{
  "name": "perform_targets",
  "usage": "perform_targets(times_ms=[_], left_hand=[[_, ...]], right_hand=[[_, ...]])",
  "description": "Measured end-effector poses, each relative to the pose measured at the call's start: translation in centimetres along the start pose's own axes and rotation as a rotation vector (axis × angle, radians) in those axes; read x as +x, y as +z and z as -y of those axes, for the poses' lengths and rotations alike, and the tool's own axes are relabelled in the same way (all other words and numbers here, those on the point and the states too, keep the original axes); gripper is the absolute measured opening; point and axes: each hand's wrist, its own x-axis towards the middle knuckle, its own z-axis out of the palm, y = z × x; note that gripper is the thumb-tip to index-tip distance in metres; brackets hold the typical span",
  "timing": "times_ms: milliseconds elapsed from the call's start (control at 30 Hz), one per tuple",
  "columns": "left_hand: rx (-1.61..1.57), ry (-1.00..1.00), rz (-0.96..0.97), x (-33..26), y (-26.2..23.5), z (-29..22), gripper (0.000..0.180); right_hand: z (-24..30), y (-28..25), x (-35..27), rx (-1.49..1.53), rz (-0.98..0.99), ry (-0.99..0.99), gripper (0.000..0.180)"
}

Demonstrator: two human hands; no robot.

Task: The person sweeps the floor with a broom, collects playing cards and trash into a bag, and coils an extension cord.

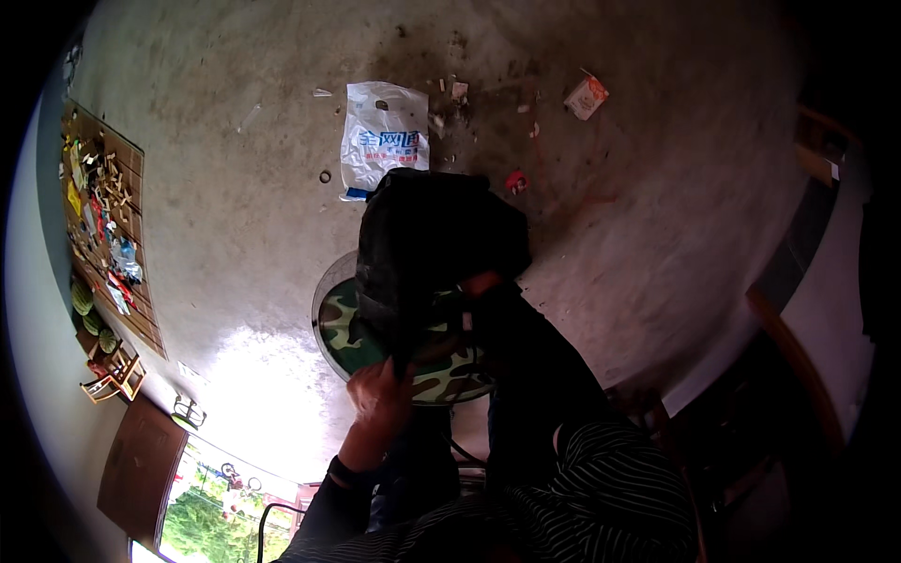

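Note:
A dark black piece of cloth or a soft bag [441,220] is spread in front of me; its exact kind is too dark to make out. Beneath it shows a round, camouflage-patterned surface [455,375] with a pale rim on its left side. My left hand [380,392] is closed on the near lower edge of the black cloth, over the near left part of the camouflage. Farther up, my right hand [481,283] is partly tucked against the black cloth, and its fingers are hidden by the folds and shadow.
A white plastic bag [385,136] lies on the concrete floor just beyond the cloth. Litter is scattered nearby, including a small red piece [515,181] and a white-and-orange carton [587,98]. At far left are a mat [136,188] strewn with items, watermelons [83,298] and a wooden chair [114,373].

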Motion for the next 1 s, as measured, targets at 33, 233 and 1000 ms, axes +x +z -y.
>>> perform_targets(times_ms=[33,233,1000], left_hand=[[0.029,-0.112,0.06,-0.2,-0.3,0.6,0.012],[-0.063,-0.327,-0.07,-1.8,-2.3,3.6,0.012],[-0.136,-0.463,-0.142,-5.3,-1.7,10.5,0.017]], right_hand=[[0.7,0.6,-0.3,-0.055,0.008,-0.049,0.024],[5.8,-3.3,-5.1,0.182,0.67,-0.211,0.023],[-0.8,3.3,25.5,-0.009,-0.39,-0.279,0.032]])
